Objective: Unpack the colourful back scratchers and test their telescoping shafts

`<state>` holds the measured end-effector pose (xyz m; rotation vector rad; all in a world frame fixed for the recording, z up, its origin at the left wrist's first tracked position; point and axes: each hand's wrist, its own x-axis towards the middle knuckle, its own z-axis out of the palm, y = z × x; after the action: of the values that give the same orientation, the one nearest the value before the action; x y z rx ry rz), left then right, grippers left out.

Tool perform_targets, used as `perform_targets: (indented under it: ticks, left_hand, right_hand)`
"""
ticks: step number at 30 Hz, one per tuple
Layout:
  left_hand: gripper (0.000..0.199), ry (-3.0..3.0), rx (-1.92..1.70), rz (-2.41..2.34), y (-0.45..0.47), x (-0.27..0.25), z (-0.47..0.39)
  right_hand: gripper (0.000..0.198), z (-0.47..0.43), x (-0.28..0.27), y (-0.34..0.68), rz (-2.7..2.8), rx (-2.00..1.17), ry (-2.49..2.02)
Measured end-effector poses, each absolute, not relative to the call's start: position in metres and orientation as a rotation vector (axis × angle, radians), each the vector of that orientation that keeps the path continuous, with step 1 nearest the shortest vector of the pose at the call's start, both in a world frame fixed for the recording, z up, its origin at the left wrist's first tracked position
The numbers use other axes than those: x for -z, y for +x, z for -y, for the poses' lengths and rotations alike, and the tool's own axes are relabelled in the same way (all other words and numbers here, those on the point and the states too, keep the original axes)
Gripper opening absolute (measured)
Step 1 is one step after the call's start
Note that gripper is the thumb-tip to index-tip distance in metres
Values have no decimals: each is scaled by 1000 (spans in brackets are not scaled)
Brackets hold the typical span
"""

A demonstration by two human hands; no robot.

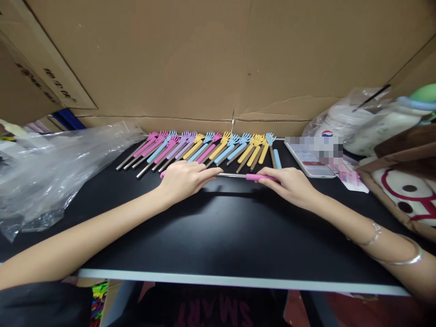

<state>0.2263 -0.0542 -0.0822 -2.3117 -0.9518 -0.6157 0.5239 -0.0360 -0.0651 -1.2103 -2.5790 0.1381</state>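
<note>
Both grips closed on one back scratcher (238,175): left hand (185,179) at nine o'clock, right hand (289,184) pinching its pink handle, keeping it level above the desk (218,236).

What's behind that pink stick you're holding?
Behind the pink stick lies a row of hand-shaped scratchers, then cardboard. The left hand hides the stick's left end.

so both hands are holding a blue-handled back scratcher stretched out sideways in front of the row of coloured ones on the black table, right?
Not quite: the handle is pink, not blue. The head view shows the left hand and right hand holding a pink-handled back scratcher sideways, in front of the row of coloured ones on the black table.
</note>
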Motion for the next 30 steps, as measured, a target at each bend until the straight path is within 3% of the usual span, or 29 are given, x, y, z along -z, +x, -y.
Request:
perform_targets:
  ticks: [7,14,22,30]
  left_hand:
    - [21,-2134,603,705,225,74,57]
    - [18,-2198,530,636,226,78,57]
    - [25,-2419,491,786,225,88,53]
    - [32,-2554,397,1008,226,95,50]
  right_hand:
    - [48,38,57,518,2560,-783,-1154]
    - [50,41,56,514,2500,-926,-1209]
    - [46,43,64,512,2530,-755,-1228]
    - [36,43,77,516,2632,-149,-1257]
